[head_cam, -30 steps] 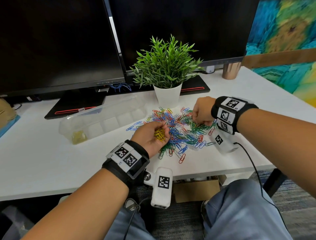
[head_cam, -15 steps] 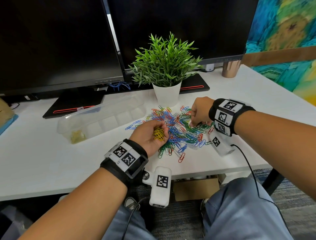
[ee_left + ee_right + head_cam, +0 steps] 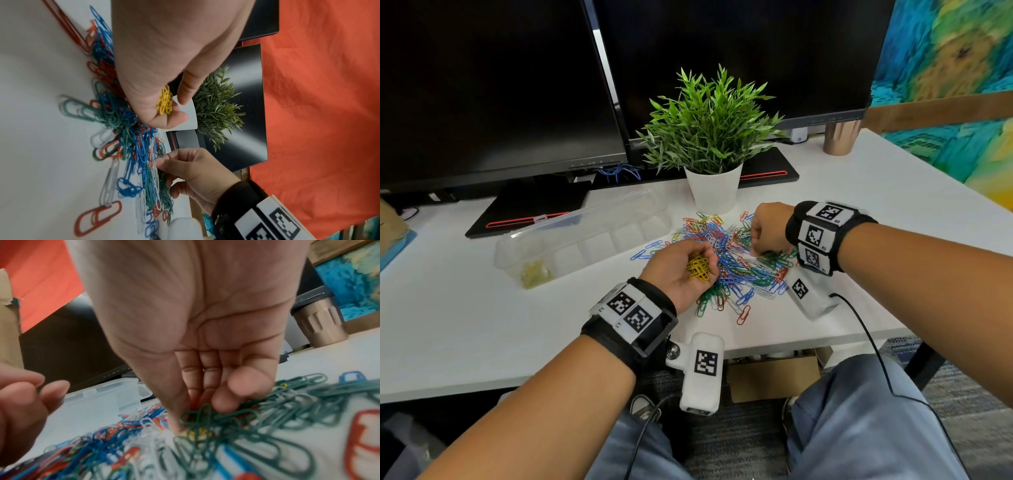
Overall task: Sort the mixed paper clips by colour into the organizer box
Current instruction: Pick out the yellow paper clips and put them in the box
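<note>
A mixed pile of coloured paper clips (image 3: 736, 270) lies on the white desk (image 3: 465, 325) in front of the plant. My left hand (image 3: 678, 270) is cupped palm-up at the pile's near left edge and holds a bunch of yellow clips (image 3: 698, 269), which also show in the left wrist view (image 3: 164, 101). My right hand (image 3: 756, 246) reaches down into the pile's right side. There its thumb and fingertips (image 3: 222, 404) pinch among green clips (image 3: 267, 426) at a yellow clip (image 3: 197, 433). The clear organizer box (image 3: 585, 240) lies to the left, with yellow clips (image 3: 536, 272) in its left end compartment.
A potted plant (image 3: 714, 192) stands just behind the pile. Two dark monitors (image 3: 500, 85) on stands fill the back. A copper tumbler (image 3: 840, 138) sits at the far right. The desk's front edge (image 3: 774, 339) runs close below the pile.
My right hand has shifted a little left and nearer, deeper into the pile. My left hand has stayed put with the yellow clips.
</note>
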